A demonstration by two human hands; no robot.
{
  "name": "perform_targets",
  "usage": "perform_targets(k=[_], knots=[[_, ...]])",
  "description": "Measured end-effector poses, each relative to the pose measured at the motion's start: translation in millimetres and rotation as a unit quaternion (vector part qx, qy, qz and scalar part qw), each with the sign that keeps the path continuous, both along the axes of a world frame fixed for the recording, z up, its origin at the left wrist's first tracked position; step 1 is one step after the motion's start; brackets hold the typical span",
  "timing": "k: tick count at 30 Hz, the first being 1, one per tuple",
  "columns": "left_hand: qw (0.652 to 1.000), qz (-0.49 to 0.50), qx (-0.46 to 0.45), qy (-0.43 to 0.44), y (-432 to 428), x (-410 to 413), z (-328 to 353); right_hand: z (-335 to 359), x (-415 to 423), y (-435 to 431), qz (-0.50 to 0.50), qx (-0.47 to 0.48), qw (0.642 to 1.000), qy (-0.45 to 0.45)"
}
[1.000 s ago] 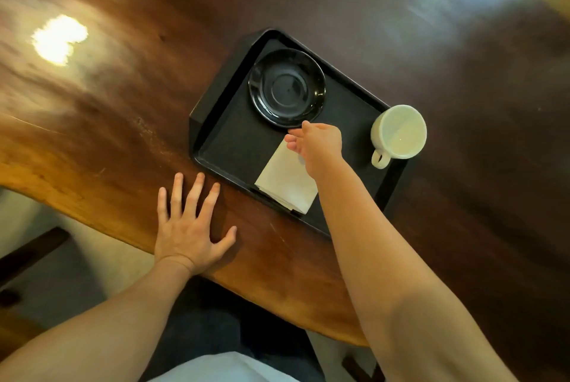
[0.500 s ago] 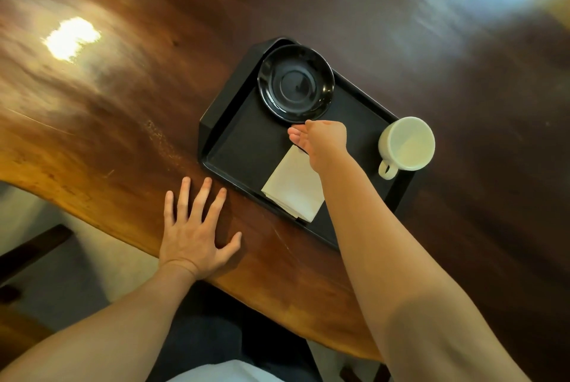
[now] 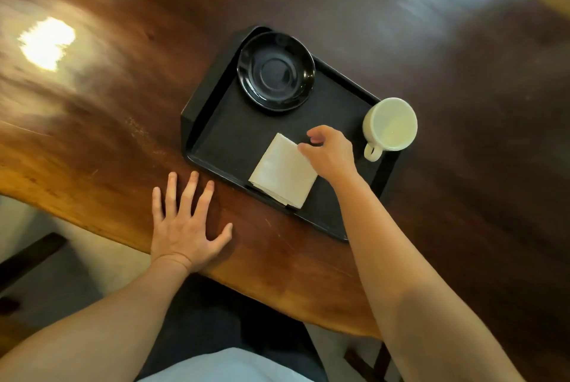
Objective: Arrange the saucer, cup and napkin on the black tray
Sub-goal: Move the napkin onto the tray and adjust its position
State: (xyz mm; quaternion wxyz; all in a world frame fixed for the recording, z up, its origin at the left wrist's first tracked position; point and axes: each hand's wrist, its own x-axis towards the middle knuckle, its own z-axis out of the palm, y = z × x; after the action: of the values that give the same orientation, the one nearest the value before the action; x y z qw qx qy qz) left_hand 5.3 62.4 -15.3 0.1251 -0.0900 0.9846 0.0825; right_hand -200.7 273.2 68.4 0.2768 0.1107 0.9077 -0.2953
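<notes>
The black tray (image 3: 225,134) lies at an angle on the dark wooden table. A black saucer (image 3: 276,70) rests in its far corner. A folded white napkin (image 3: 282,170) lies on the tray's near part, one corner over the rim. A cream cup (image 3: 390,125) sits at the tray's right edge, handle towards me. My right hand (image 3: 331,153) hovers over the tray between napkin and cup, fingers loosely curled, fingertips at the napkin's right edge, holding nothing. My left hand (image 3: 185,224) lies flat on the table near the tray's near-left side.
The wooden table (image 3: 92,122) has an uneven near edge below my left hand. Bright light reflections sit on the table at the left and top right. Chair parts and floor show below the table edge.
My right hand has drawn back from the saucer's edge towards me and to the right, now beside the napkin. The left hand has stayed flat. The camera shifted slightly.
</notes>
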Motion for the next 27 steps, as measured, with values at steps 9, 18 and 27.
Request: perform_targets(k=[9, 18, 27], knots=[[1.000, 0.003, 0.000, 0.002, 0.3, 1.2, 2.3, -11.5, 20.8, 13.4, 0.020, 0.025, 0.999, -0.021], [1.000, 0.010, -0.006, -0.004, 2.4, 0.5, 3.0, -17.7, 25.2, 27.9, -0.108, -0.017, 0.993, -0.039], [1.000, 0.015, -0.012, -0.001, 3.9, 1.1, 2.9, -24.2, 59.7, 40.9, -0.219, -0.027, 0.975, 0.008]])
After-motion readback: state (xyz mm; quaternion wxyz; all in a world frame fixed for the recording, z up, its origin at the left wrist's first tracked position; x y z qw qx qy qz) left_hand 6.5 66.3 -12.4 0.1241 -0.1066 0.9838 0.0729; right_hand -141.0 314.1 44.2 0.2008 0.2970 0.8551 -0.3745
